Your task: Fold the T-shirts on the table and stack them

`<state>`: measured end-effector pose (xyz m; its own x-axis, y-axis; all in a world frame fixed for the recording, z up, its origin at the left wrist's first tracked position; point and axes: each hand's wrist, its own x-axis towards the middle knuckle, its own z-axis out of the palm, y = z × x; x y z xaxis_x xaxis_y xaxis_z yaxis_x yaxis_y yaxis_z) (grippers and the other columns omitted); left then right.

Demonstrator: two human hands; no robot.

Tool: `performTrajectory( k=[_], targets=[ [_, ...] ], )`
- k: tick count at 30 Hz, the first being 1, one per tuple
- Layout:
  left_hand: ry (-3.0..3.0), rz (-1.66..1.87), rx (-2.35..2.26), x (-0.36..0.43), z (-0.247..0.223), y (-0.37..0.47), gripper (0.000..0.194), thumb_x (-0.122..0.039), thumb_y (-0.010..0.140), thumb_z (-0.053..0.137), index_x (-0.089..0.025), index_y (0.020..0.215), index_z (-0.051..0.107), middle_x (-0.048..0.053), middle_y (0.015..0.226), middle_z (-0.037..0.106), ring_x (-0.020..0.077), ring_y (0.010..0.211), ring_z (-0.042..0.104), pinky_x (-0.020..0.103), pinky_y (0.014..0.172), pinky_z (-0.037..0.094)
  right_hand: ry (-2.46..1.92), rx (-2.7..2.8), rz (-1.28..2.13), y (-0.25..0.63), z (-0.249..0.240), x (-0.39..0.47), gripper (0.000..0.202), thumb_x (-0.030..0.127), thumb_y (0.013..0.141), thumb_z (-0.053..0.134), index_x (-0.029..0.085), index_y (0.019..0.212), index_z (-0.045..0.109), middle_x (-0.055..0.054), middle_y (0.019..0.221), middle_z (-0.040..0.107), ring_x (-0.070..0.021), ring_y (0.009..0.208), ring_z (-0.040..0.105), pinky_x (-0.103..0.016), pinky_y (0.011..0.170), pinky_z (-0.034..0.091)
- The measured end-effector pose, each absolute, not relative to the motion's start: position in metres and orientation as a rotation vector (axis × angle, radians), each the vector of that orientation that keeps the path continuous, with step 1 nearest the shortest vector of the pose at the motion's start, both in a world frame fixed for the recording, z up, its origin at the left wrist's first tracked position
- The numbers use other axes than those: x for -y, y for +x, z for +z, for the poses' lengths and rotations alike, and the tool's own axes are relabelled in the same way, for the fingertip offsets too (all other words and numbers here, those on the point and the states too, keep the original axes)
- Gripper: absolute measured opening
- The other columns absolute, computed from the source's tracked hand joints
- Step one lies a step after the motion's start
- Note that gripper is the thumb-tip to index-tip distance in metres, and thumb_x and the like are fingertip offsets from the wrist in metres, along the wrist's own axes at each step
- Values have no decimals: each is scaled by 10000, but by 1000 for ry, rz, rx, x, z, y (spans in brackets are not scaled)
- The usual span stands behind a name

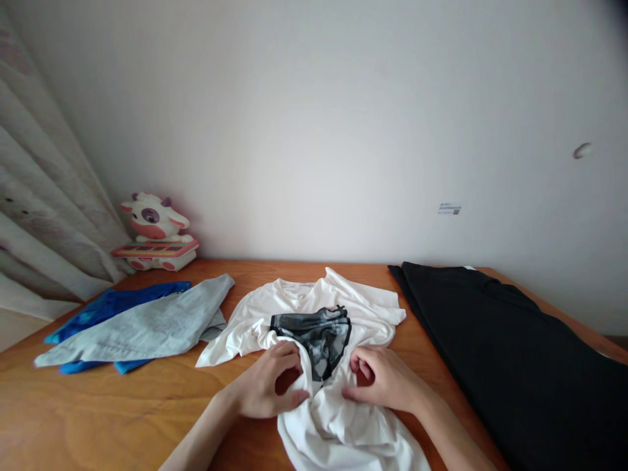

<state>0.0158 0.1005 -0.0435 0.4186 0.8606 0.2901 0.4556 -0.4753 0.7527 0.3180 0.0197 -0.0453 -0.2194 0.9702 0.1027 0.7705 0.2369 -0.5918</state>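
Note:
A white T-shirt (294,297) lies on the wooden table in front of me, its neckline toward the wall and its lower part bunched near me. A dark grey and black print (318,337) shows on its middle, creased. My left hand (272,383) has its curved fingers and thumb on a fold of the shirt left of the print. On the other side, my right hand (380,379) pinches the bunched cloth with curled fingers. The fingertips of both hands are partly lost in the folds.
A light grey garment (157,327) lies over a blue garment (118,297) at the left. Black cloth (500,347) is spread on the right. Behind, a cow-shaped toy keyboard (157,239) stands by the wall and the curtain (44,209). The wooden table (88,412) meets the wall.

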Motion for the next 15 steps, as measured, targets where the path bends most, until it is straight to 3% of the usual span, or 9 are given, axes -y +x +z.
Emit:
performTrajectory(
  k=[2, 4, 9, 12, 15],
  targets=[
    [2030, 950, -1117, -103, -42, 21, 512, -707, 841, 537, -214, 734, 622, -26, 564, 495, 177, 637, 557, 254, 621, 453, -1570, 2024, 612, 315, -49, -22, 171, 347, 844, 655, 227, 739, 594, 38, 654, 613, -134, 618, 552, -242, 583, 344],
    [1958, 984, -1119, -106, -41, 27, 518, -706, 851, 534, -209, 732, 619, -28, 564, 485, 169, 629, 546, 242, 587, 437, -1566, 1923, 553, 317, -55, -25, 217, 332, 895, 553, 230, 703, 538, 23, 653, 618, -144, 612, 563, -252, 579, 367],
    [1711, 1061, -1082, -119, -40, 29, 514, -689, 853, 576, -196, 709, 607, -32, 597, 507, 134, 577, 510, 223, 527, 402, -1512, 1255, 633, 339, -66, -40, 360, 573, 868, 555, 275, 709, 432, 12, 570, 605, -206, 556, 630, -324, 557, 507],
    [1426, 1234, -1105, -129, -37, 23, 480, -682, 852, 587, -215, 899, 686, -10, 708, 639, 148, 606, 575, 239, 566, 467, -1312, 839, 701, 355, -69, -48, 451, 657, 772, 675, 276, 736, 436, -20, 680, 684, -250, 689, 719, -404, 696, 600],
    [1335, 1387, -1138, -132, -33, 19, 530, -651, 831, 630, -252, 1173, 702, 55, 946, 752, 215, 794, 695, 298, 705, 552, -1219, 749, 633, 363, -70, -51, 463, 665, 739, 726, 263, 831, 513, -53, 877, 720, -261, 861, 732, -427, 825, 593]
  ],
)
